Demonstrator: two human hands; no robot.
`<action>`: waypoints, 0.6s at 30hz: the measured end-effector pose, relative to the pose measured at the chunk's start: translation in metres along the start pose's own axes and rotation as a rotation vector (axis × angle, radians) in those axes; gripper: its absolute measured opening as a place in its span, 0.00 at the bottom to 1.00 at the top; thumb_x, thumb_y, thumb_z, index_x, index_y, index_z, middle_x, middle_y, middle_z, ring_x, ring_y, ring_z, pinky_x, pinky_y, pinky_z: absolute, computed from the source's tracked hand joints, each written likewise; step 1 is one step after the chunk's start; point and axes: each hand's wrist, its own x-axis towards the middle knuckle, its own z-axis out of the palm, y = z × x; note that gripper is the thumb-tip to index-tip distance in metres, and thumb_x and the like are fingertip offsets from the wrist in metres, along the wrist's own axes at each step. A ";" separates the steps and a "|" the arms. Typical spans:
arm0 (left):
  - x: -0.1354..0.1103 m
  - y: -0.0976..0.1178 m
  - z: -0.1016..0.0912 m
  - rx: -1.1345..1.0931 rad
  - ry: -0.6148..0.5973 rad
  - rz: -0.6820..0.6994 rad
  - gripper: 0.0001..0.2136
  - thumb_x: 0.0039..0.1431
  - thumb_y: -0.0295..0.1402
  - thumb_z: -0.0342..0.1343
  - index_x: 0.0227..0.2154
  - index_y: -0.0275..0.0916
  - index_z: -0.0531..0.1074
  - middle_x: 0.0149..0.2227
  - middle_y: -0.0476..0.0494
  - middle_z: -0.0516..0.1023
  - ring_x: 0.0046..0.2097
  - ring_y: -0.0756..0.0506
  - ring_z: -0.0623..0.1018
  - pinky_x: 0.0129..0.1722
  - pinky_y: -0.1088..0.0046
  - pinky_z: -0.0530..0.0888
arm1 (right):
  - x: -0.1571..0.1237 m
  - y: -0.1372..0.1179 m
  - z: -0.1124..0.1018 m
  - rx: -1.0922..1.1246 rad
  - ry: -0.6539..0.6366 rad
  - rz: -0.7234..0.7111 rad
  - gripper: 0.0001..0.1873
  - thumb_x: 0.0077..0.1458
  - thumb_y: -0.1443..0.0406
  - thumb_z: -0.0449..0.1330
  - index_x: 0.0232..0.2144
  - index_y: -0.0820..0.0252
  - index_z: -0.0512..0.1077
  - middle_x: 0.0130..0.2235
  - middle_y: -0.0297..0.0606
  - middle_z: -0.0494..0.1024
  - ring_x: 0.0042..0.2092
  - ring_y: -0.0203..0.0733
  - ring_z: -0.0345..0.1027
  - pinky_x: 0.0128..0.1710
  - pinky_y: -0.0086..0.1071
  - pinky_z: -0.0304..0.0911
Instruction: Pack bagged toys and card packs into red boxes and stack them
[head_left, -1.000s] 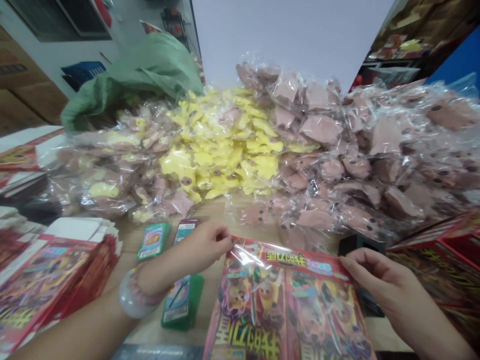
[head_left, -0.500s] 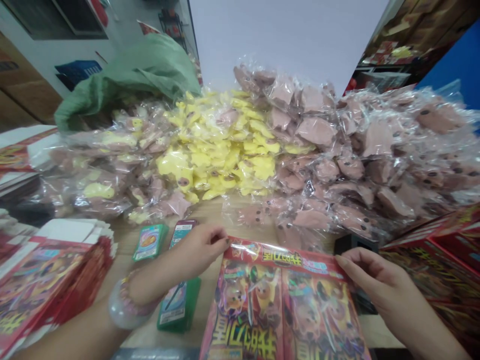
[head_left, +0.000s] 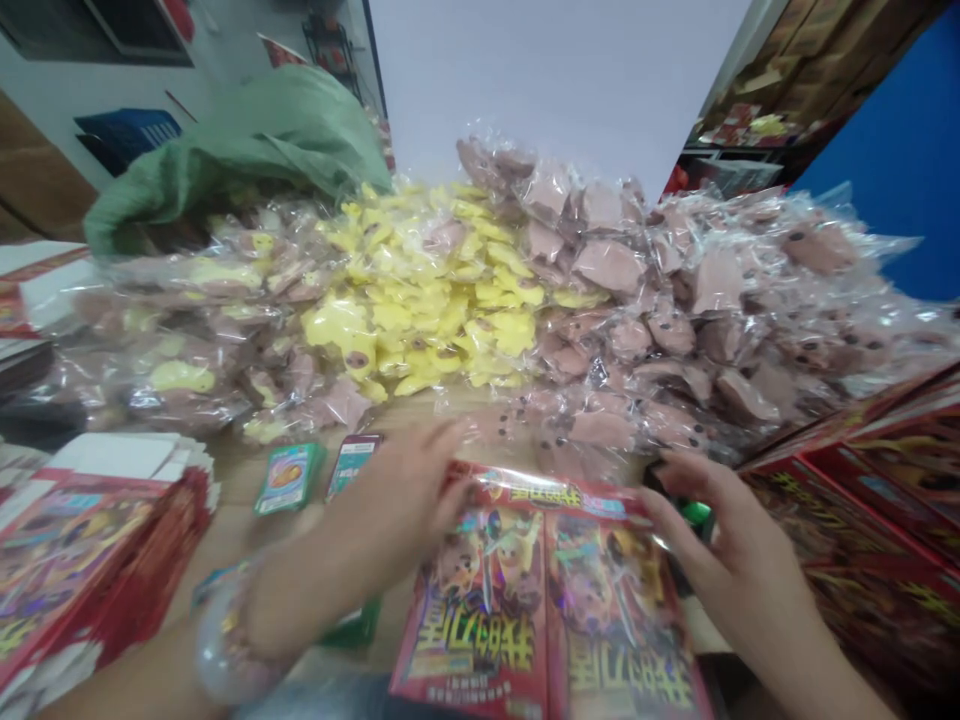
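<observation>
A shiny red printed carton lies low in front of me, with cartoon figures and large yellow characters on two panels. At its upper left corner, my left hand is closed with the thumb over the front; motion blurs the fingers. My right hand grips the upper right corner between thumb and fingers. Left of the carton sit a small green card pack and a dark-edged card pack. Another green stack is mostly hidden behind my left forearm.
Bagged yellow figures and bagged pinkish figures are heaped across the back. Flat red cartons are stacked at left; standing red boxes are at right. A green sack lies behind the heap.
My left hand has opened out from a tight pinch, its thumb now over the carton's front. The right fingers have lifted, showing something green behind them. The view has shifted slightly right.
</observation>
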 end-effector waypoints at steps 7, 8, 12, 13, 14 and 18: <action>-0.049 0.031 0.037 -0.087 -0.094 0.148 0.28 0.57 0.43 0.48 0.59 0.45 0.48 0.64 0.42 0.42 0.63 0.36 0.40 0.59 0.50 0.42 | -0.043 -0.015 0.006 -0.100 -0.367 -0.196 0.32 0.53 0.53 0.51 0.59 0.50 0.51 0.63 0.39 0.46 0.63 0.53 0.36 0.58 0.54 0.37; -0.064 0.026 0.044 -0.171 -0.062 0.067 0.31 0.56 0.43 0.49 0.60 0.46 0.45 0.64 0.41 0.40 0.63 0.36 0.40 0.59 0.51 0.45 | -0.059 -0.007 0.006 -0.018 -0.355 -0.119 0.34 0.53 0.53 0.52 0.60 0.50 0.47 0.64 0.39 0.42 0.63 0.52 0.34 0.58 0.53 0.39; -0.109 0.009 0.083 -0.698 0.069 -0.236 0.36 0.55 0.43 0.50 0.61 0.41 0.36 0.62 0.34 0.49 0.60 0.37 0.57 0.53 0.60 0.64 | -0.124 0.013 0.012 0.498 -0.355 0.256 0.36 0.55 0.53 0.49 0.61 0.52 0.39 0.61 0.44 0.53 0.59 0.48 0.52 0.53 0.45 0.55; -0.114 0.009 0.090 -0.796 0.087 -0.269 0.35 0.56 0.43 0.50 0.60 0.40 0.39 0.60 0.34 0.54 0.58 0.38 0.61 0.50 0.63 0.67 | -0.133 0.013 0.015 0.598 -0.344 0.316 0.33 0.56 0.53 0.47 0.61 0.54 0.45 0.58 0.44 0.60 0.56 0.47 0.57 0.52 0.44 0.57; -0.115 0.010 0.095 -0.851 0.104 -0.287 0.32 0.56 0.43 0.49 0.59 0.39 0.45 0.57 0.35 0.59 0.55 0.39 0.65 0.48 0.64 0.68 | -0.138 0.011 0.016 0.664 -0.323 0.351 0.30 0.56 0.53 0.46 0.58 0.56 0.52 0.54 0.45 0.66 0.53 0.48 0.62 0.51 0.42 0.59; -0.104 0.027 0.060 -0.713 0.105 -0.298 0.23 0.54 0.49 0.49 0.44 0.36 0.67 0.42 0.40 0.75 0.46 0.38 0.72 0.43 0.66 0.70 | -0.112 -0.006 -0.008 0.619 -0.319 0.362 0.25 0.52 0.49 0.50 0.41 0.62 0.70 0.40 0.44 0.77 0.43 0.50 0.70 0.46 0.41 0.62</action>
